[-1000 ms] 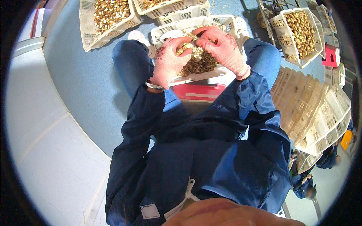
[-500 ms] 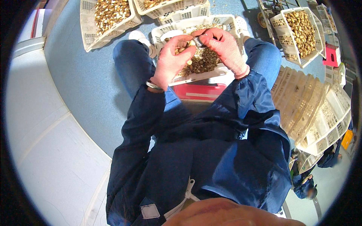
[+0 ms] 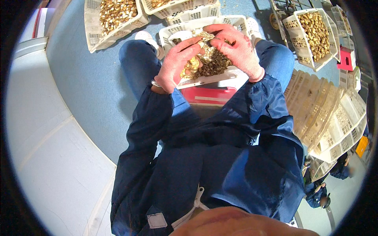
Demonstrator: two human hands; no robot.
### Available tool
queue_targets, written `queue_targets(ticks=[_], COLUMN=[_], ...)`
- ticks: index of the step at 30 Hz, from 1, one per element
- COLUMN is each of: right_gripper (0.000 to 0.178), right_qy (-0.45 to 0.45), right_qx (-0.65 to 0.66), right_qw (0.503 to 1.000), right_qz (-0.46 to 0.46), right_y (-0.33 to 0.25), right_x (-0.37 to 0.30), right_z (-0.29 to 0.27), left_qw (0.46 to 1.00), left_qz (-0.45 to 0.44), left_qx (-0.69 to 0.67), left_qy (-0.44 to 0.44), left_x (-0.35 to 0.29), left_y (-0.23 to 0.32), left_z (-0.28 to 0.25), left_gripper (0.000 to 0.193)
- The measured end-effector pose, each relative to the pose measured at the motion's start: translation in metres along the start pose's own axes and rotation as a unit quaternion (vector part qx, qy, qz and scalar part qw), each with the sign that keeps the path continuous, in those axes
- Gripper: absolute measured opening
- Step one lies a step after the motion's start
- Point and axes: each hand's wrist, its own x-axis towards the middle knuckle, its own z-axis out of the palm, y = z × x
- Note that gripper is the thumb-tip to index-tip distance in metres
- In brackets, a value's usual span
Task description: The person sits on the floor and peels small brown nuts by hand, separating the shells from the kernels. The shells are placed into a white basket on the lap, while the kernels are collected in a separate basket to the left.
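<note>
My left hand (image 3: pixel 179 61), in a pink-red glove, is closed around several golden-brown pieces that look like mushrooms (image 3: pixel 191 67). Its fingertips meet another pale piece at the top. In a matching glove, my right hand (image 3: pixel 236 46) is beside it with fingers curled. A small dark thing shows between the right fingers, too hidden to name. Both hands are above a white perforated crate (image 3: pixel 188 83) between my knees. Brown crumbly bits and trimmings (image 3: pixel 214 63) lie in it, below the hands.
Crates of the golden-brown pieces stand at far left (image 3: pixel 92 37), far middle (image 3: pixel 173 11) and far right (image 3: pixel 301 51). A red stool or box (image 3: pixel 208 94) lies under the near rim. Stacked pale crates (image 3: pixel 311 102) stand at right. People (image 3: pixel 318 196) are beyond, lower right.
My hands have moved slightly apart. The right fingers have lifted away and spread over the crate, and golden-brown pieces now show more plainly in my left hand.
</note>
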Motion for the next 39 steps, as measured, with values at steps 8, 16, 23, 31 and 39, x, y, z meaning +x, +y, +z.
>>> queue_targets(ticks=[8, 16, 23, 31, 39], right_gripper=[0.014, 0.015, 0.016, 0.015, 0.017], right_qy=[-0.003, 0.009, 0.026, 0.062, 0.069], right_qx=[-0.010, -0.021, -0.012, -0.098, -0.091], right_qw=[1.000, 0.999, 0.997, 0.991, 0.990], right_qz=[0.006, 0.028, 0.073, 0.072, 0.086], right_y=[0.003, 0.003, -0.001, -0.002, -0.001], right_x=[0.001, 0.002, 0.000, 0.000, -0.001], right_z=[0.002, 0.005, 0.008, 0.010, 0.013], left_qw=[0.999, 0.998, 0.985, 0.966, 0.906], left_qz=[-0.012, 0.043, 0.105, 0.108, 0.212], left_qx=[0.018, 0.021, 0.099, 0.185, 0.304], left_qy=[0.026, 0.042, 0.093, 0.146, 0.203], left_x=[0.000, 0.004, 0.005, 0.006, 0.009], left_y=[0.000, -0.008, -0.015, -0.018, -0.023], left_z=[-0.001, -0.001, 0.001, 0.007, 0.009], left_gripper=[0.036, 0.035, 0.032, 0.027, 0.028])
